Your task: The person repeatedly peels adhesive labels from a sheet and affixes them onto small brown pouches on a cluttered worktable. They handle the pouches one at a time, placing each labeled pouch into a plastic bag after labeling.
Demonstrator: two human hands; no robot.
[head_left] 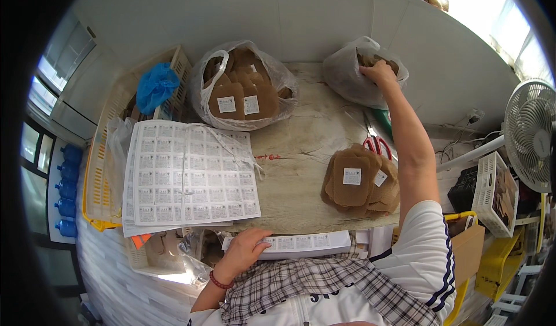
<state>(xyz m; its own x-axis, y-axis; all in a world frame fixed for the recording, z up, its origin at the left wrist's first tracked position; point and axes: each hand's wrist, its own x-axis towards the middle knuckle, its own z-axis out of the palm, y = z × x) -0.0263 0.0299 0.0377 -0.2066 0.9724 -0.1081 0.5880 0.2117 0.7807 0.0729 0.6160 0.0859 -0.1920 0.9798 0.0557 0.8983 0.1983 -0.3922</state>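
Observation:
My right hand (380,72) reaches into the mouth of a white plastic bag (353,81) at the back right. Its fingers close on brown pieces (387,64) there, partly hidden by the hand and bag. At the table's near edge, my left hand (246,249) grips the left end of a sheet of printed labels (310,242). Below my right forearm lies a loose pile of flat, rounded brown cardboard-like pieces (351,191). White labels (352,176) show on two of them. Red-handled scissors (377,143) lie just behind the pile.
A large tied stack of label sheets (194,178) covers the table's left side. Behind it stands a clear bag (275,106) full of labelled brown pieces. A yellowish crate (110,129) with a blue bag (157,87) is farther left. A fan (530,135) stands at right.

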